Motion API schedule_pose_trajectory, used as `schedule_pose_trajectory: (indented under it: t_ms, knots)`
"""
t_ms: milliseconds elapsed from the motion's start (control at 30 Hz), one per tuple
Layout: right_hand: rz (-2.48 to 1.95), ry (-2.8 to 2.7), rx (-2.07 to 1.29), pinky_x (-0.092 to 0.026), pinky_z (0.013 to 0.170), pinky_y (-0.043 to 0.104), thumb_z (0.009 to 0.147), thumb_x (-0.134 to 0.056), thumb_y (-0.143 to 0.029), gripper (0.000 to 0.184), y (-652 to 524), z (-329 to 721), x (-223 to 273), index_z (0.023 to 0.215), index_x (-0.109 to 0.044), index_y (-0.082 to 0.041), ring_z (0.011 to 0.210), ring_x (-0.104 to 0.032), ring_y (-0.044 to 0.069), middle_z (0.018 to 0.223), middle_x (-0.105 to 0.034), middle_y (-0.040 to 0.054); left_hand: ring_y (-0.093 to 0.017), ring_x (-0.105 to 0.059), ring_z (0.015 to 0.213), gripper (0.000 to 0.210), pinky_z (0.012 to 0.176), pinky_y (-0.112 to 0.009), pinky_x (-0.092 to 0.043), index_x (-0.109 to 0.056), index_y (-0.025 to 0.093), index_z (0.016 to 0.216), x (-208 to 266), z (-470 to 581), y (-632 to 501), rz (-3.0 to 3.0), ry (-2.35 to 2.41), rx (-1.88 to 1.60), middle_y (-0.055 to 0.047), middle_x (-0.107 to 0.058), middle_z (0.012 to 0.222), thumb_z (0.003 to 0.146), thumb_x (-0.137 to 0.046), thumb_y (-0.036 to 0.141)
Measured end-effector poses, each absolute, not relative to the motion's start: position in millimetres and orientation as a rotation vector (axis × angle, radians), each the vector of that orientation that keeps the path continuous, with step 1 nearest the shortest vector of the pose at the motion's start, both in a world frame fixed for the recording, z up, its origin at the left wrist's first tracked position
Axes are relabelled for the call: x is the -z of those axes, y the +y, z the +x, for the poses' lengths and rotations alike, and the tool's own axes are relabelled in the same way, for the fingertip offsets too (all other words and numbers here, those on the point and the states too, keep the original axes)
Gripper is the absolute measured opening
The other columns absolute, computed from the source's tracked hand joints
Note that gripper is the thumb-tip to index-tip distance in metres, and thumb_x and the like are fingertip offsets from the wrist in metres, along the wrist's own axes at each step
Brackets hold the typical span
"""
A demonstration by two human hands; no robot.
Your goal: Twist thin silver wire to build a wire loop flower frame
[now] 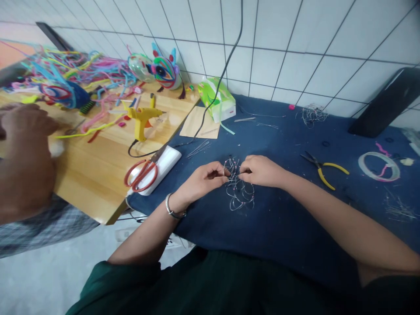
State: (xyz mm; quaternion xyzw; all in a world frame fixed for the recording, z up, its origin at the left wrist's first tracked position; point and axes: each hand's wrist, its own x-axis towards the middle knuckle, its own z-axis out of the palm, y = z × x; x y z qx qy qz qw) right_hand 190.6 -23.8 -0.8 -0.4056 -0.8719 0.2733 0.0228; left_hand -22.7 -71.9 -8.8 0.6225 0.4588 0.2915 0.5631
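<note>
A looped silver wire piece with small pinkish beads lies on the dark blue cloth in front of me, its upper part raised between my fingers. My left hand pinches its left side with thumb and forefinger; a silver bangle circles that wrist. From the other side my right hand grips the wire piece, fingers bent and pressed together. The exact wire ends between my fingertips are too small to make out. Yellow-handled pliers rest to the right of my right hand.
Red-handled scissors lie on a white power strip. A yellow glue gun, its cord trailing, and many pipe cleaners occupy the wooden table. Another person's hand works there. Behind are a tissue pack and a wire tangle.
</note>
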Motion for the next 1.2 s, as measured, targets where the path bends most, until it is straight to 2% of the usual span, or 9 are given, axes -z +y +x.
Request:
schedule_pose_trajectory:
  t_ms: [100,200,300,467,567,733,867,1000,1200]
  knots:
    - [-1.265,-2.657,-0.949,-0.037,0.064,0.028,0.074,-0.060,-0.024,0.011,-27,196,3,0.067,-0.066,-0.018,0.069,-0.054,0.013,0.076,-0.062,0.0031,-0.014,-0.059,0.092,0.014,0.082,-0.029,-0.047,-0.053,0.015,0.080,10,-24,-71,1.510,1.106,-0.658,-0.007,-0.064,0.100,0.080,-0.061,0.026]
    - [-1.258,-2.563,-0.944,-0.038,0.063,0.027,0.075,-0.060,-0.022,0.009,-38,203,3,0.068,-0.064,-0.018,0.067,-0.053,0.011,0.078,-0.062,0.0018,-0.014,-0.061,0.091,0.014,0.081,-0.027,-0.047,-0.052,0.015,0.080,11,-26,-69,1.540,1.137,-0.643,-0.007,-0.065,0.100,0.080,-0.060,0.026]
    - [-1.202,-2.501,-0.773,-0.039,0.064,0.026,0.082,-0.055,-0.023,0.013,-54,211,-4,0.073,-0.063,-0.018,0.069,-0.052,0.011,0.082,-0.059,0.0022,-0.011,-0.064,0.083,0.015,0.076,-0.025,-0.049,-0.048,0.016,0.083,12,-30,-68,1.525,1.199,-0.668,-0.006,-0.066,0.097,0.081,-0.058,0.027]
    - [-0.999,-2.587,-0.389,-0.040,0.068,0.026,0.091,-0.045,-0.023,0.022,-71,218,-18,0.077,-0.061,-0.016,0.077,-0.051,0.013,0.082,-0.056,0.0050,-0.008,-0.062,0.058,0.017,0.058,-0.021,-0.048,-0.047,0.017,0.092,11,-36,-70,1.547,1.299,-0.558,-0.004,-0.067,0.085,0.083,-0.055,0.028]
    - [-0.961,-2.657,-0.270,-0.039,0.067,0.027,0.092,-0.043,-0.022,0.024,-69,217,-22,0.077,-0.060,-0.016,0.076,-0.049,0.014,0.082,-0.055,0.0054,-0.007,-0.060,0.054,0.018,0.054,-0.020,-0.046,-0.048,0.016,0.091,10,-36,-72,1.596,1.283,-0.479,-0.004,-0.068,0.081,0.084,-0.053,0.032]
    - [-0.953,-2.763,-0.228,-0.039,0.066,0.028,0.088,-0.045,-0.016,0.018,-57,211,-24,0.079,-0.060,-0.016,0.079,-0.049,0.015,0.084,-0.054,0.0059,-0.007,-0.059,0.054,0.029,0.053,-0.020,-0.042,-0.055,0.016,0.089,5,-33,-73,1.769,1.315,-0.364,-0.003,-0.066,0.075,0.087,-0.051,0.044]
    - [-0.892,-2.756,-0.264,-0.040,0.069,0.029,0.087,-0.045,-0.014,0.017,-54,211,-21,0.080,-0.061,-0.016,0.081,-0.049,0.016,0.086,-0.055,0.0066,-0.008,-0.057,0.055,0.032,0.053,-0.020,-0.039,-0.059,0.017,0.087,-4,-34,-70,1.949,1.401,-0.315,-0.001,-0.064,0.069,0.089,-0.047,0.046]
    - [-0.850,-2.712,-0.313,-0.041,0.071,0.029,0.088,-0.044,-0.014,0.018,-55,215,-17,0.081,-0.061,-0.016,0.081,-0.050,0.016,0.085,-0.055,0.0060,-0.010,-0.055,0.059,0.028,0.056,-0.022,-0.037,-0.062,0.018,0.089,-9,-37,-64,2.176,1.489,-0.296,-0.001,-0.062,0.068,0.088,-0.049,0.042]
    - [-0.814,-2.691,-0.313,-0.042,0.072,0.030,0.090,-0.043,-0.017,0.021,-56,217,-16,0.082,-0.062,-0.016,0.080,-0.050,0.016,0.085,-0.055,0.0059,-0.012,-0.058,0.078,0.014,0.071,-0.025,-0.043,-0.063,0.018,0.087,-10,-40,-49,2.369,1.277,-0.394,-0.002,-0.064,0.085,0.087,-0.049,0.022]
